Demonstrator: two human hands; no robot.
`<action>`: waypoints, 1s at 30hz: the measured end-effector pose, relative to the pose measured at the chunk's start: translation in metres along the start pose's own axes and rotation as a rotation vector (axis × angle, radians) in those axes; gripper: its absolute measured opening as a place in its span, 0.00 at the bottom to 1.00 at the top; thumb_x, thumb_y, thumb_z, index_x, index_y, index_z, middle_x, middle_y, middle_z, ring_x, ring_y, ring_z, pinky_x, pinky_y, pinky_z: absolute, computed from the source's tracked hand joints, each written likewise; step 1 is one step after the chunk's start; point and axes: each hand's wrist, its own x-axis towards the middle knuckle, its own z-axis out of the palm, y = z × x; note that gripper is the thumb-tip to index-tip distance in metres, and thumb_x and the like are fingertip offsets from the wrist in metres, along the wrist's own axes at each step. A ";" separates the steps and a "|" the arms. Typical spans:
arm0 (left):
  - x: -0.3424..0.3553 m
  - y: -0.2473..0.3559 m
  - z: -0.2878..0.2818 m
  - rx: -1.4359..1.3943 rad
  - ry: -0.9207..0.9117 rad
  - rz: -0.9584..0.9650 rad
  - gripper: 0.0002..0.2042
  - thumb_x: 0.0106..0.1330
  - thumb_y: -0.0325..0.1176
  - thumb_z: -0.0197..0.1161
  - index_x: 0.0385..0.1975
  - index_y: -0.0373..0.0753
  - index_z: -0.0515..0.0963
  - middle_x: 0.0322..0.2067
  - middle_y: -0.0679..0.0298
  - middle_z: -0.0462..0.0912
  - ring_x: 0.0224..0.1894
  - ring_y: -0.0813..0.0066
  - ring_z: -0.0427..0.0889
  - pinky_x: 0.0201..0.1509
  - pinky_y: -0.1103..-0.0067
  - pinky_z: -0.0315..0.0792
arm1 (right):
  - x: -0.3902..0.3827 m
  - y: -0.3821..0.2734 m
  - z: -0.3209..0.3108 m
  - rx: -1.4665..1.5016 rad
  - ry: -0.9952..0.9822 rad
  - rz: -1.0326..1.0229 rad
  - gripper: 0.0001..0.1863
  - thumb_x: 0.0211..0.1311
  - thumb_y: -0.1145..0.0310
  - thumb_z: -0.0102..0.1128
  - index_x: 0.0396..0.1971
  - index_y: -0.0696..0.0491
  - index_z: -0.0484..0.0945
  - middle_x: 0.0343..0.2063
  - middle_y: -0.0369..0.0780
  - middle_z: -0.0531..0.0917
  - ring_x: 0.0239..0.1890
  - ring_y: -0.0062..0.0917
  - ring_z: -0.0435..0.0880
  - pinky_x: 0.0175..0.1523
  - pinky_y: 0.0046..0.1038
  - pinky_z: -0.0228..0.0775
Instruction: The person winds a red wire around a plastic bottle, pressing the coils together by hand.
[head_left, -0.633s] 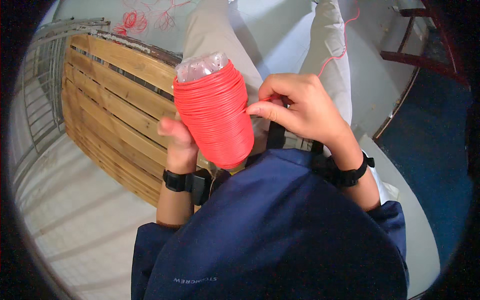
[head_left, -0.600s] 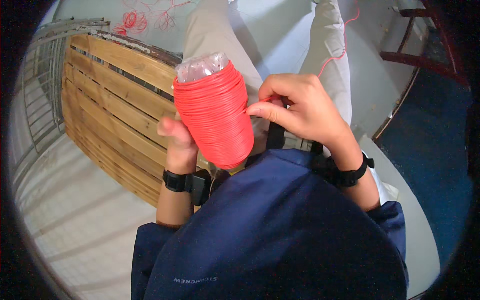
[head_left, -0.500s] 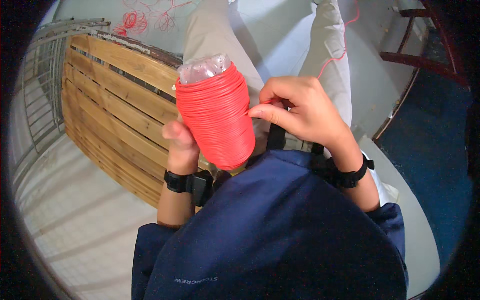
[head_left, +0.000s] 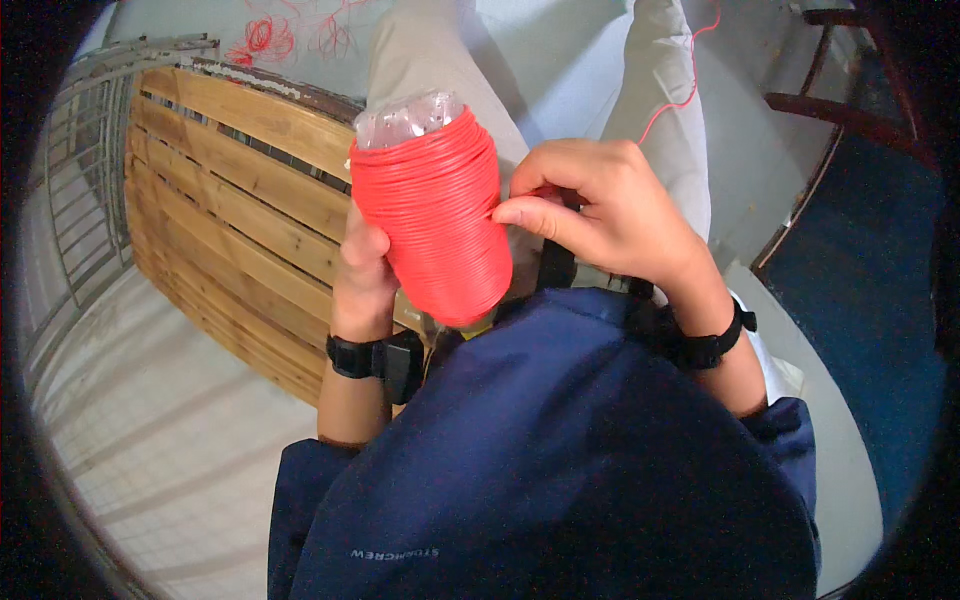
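Observation:
Red cord (head_left: 436, 220) is wound in close turns around a clear plastic bottle (head_left: 408, 119), whose ribbed end sticks out at the far side. My left hand (head_left: 364, 255) grips the wound bottle from its left side; the thumb shows, while the other fingers are hidden behind it. At the right side of the winding, my right hand (head_left: 595, 205) pinches the cord between thumb and forefinger. From behind this hand a loose length of cord (head_left: 668, 106) runs away over my right trouser leg.
A slatted wooden bench (head_left: 240, 210) stands on the left, beside a metal rack (head_left: 85, 190). Tangled red cord (head_left: 266, 38) lies on the floor at the far left. Dark wooden furniture legs (head_left: 815, 105) and a blue floor area (head_left: 850, 270) are on the right.
The wound bottle has turned slightly in my left hand and moved a little farther away. My left thumb has shifted along its side. The right hand still pinches the cord, slightly farther off.

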 end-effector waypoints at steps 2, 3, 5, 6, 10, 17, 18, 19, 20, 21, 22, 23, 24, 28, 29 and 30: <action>0.005 0.011 0.005 0.002 -0.033 -0.061 0.50 0.45 0.58 0.75 0.62 0.30 0.63 0.55 0.54 0.76 0.55 0.64 0.78 0.61 0.70 0.72 | 0.001 -0.002 0.001 -0.023 0.005 -0.033 0.15 0.60 0.59 0.65 0.24 0.56 0.77 0.20 0.44 0.78 0.24 0.38 0.79 0.30 0.34 0.68; 0.004 0.010 0.007 0.002 -0.030 -0.063 0.50 0.45 0.58 0.75 0.62 0.30 0.63 0.55 0.54 0.76 0.55 0.64 0.78 0.61 0.70 0.72 | 0.002 -0.004 0.002 -0.047 0.009 -0.071 0.16 0.60 0.59 0.65 0.24 0.57 0.76 0.20 0.44 0.78 0.24 0.38 0.79 0.29 0.33 0.68; 0.001 0.008 0.011 -0.017 -0.062 -0.002 0.49 0.44 0.57 0.76 0.62 0.29 0.63 0.55 0.53 0.76 0.55 0.64 0.79 0.61 0.70 0.72 | 0.005 -0.010 0.000 -0.060 -0.007 -0.062 0.16 0.59 0.58 0.65 0.23 0.57 0.76 0.20 0.44 0.78 0.23 0.38 0.79 0.29 0.33 0.68; 0.001 0.007 0.012 -0.025 -0.074 0.019 0.49 0.44 0.56 0.76 0.62 0.29 0.63 0.55 0.53 0.76 0.54 0.64 0.79 0.61 0.70 0.72 | 0.005 -0.011 -0.001 -0.080 -0.021 -0.056 0.17 0.59 0.58 0.66 0.22 0.57 0.76 0.19 0.44 0.78 0.22 0.37 0.79 0.28 0.33 0.67; 0.005 0.011 0.011 0.075 -0.051 -0.019 0.48 0.44 0.55 0.76 0.61 0.29 0.63 0.54 0.54 0.77 0.54 0.65 0.79 0.61 0.70 0.71 | 0.003 -0.005 -0.003 -0.080 0.004 0.000 0.18 0.58 0.57 0.67 0.21 0.57 0.75 0.19 0.44 0.78 0.21 0.37 0.78 0.27 0.33 0.67; 0.009 0.012 0.027 0.086 -0.041 0.049 0.48 0.44 0.53 0.77 0.61 0.30 0.63 0.54 0.55 0.76 0.55 0.67 0.78 0.60 0.71 0.72 | 0.003 -0.007 -0.002 -0.045 0.037 -0.033 0.18 0.57 0.56 0.67 0.20 0.56 0.75 0.18 0.45 0.77 0.21 0.39 0.78 0.27 0.35 0.67; 0.006 0.011 0.022 0.071 -0.050 0.057 0.48 0.44 0.53 0.77 0.61 0.30 0.63 0.54 0.55 0.76 0.55 0.67 0.78 0.60 0.71 0.72 | 0.003 -0.008 -0.001 -0.087 0.038 -0.043 0.19 0.57 0.56 0.66 0.20 0.56 0.75 0.17 0.45 0.76 0.22 0.40 0.79 0.27 0.35 0.68; 0.003 0.007 0.016 0.126 -0.003 0.021 0.48 0.44 0.53 0.77 0.61 0.30 0.63 0.54 0.56 0.76 0.55 0.67 0.78 0.60 0.71 0.72 | 0.004 -0.007 -0.005 -0.165 0.002 -0.032 0.22 0.58 0.52 0.65 0.19 0.56 0.74 0.18 0.46 0.76 0.23 0.42 0.79 0.29 0.37 0.69; -0.001 0.005 0.009 0.180 0.042 -0.014 0.48 0.44 0.54 0.77 0.61 0.30 0.63 0.54 0.56 0.76 0.55 0.67 0.78 0.59 0.71 0.73 | 0.004 -0.006 -0.002 -0.145 -0.003 -0.027 0.23 0.58 0.51 0.65 0.19 0.56 0.74 0.18 0.46 0.77 0.24 0.42 0.79 0.29 0.38 0.69; -0.003 0.000 0.008 0.175 0.073 0.041 0.49 0.43 0.56 0.76 0.61 0.30 0.63 0.54 0.56 0.76 0.55 0.66 0.78 0.60 0.70 0.73 | 0.004 -0.002 0.000 -0.140 -0.017 -0.024 0.24 0.57 0.50 0.64 0.19 0.57 0.74 0.19 0.47 0.77 0.24 0.43 0.79 0.30 0.39 0.70; -0.007 0.000 0.001 0.148 0.060 -0.011 0.50 0.43 0.57 0.77 0.61 0.30 0.64 0.55 0.55 0.76 0.54 0.66 0.79 0.60 0.70 0.73 | 0.004 -0.003 -0.002 -0.107 -0.028 -0.038 0.24 0.57 0.49 0.64 0.19 0.57 0.74 0.19 0.47 0.77 0.24 0.44 0.80 0.30 0.39 0.70; -0.008 0.000 0.001 0.127 0.051 -0.003 0.50 0.43 0.57 0.77 0.62 0.30 0.64 0.55 0.55 0.76 0.54 0.65 0.79 0.60 0.69 0.73 | 0.003 -0.002 -0.001 -0.075 -0.034 -0.051 0.25 0.57 0.48 0.64 0.20 0.57 0.73 0.19 0.47 0.77 0.25 0.44 0.80 0.31 0.40 0.70; -0.008 0.002 0.003 0.112 0.046 -0.001 0.50 0.43 0.57 0.77 0.62 0.30 0.63 0.56 0.54 0.75 0.54 0.64 0.79 0.60 0.68 0.73 | 0.002 -0.002 -0.003 -0.057 -0.050 -0.030 0.25 0.57 0.48 0.64 0.20 0.58 0.74 0.19 0.47 0.77 0.25 0.44 0.80 0.31 0.39 0.70; -0.011 -0.005 -0.009 -0.037 -0.005 -0.026 0.52 0.42 0.58 0.76 0.64 0.31 0.62 0.56 0.52 0.75 0.54 0.59 0.79 0.60 0.66 0.74 | -0.001 0.000 -0.004 -0.058 -0.060 0.017 0.22 0.58 0.51 0.64 0.21 0.57 0.75 0.18 0.45 0.77 0.24 0.42 0.80 0.30 0.38 0.69; -0.010 -0.003 -0.004 -0.042 -0.006 -0.025 0.52 0.42 0.58 0.76 0.64 0.31 0.62 0.56 0.52 0.75 0.54 0.59 0.79 0.60 0.66 0.74 | -0.002 0.001 -0.006 -0.015 -0.043 0.039 0.21 0.59 0.52 0.64 0.21 0.56 0.76 0.18 0.45 0.77 0.24 0.41 0.80 0.29 0.38 0.69; -0.009 0.000 0.004 -0.087 -0.021 -0.035 0.53 0.41 0.58 0.77 0.64 0.31 0.61 0.56 0.52 0.75 0.54 0.59 0.79 0.60 0.66 0.74 | -0.003 0.001 -0.007 0.031 -0.023 0.063 0.20 0.59 0.53 0.64 0.21 0.56 0.76 0.18 0.44 0.77 0.23 0.40 0.80 0.29 0.37 0.68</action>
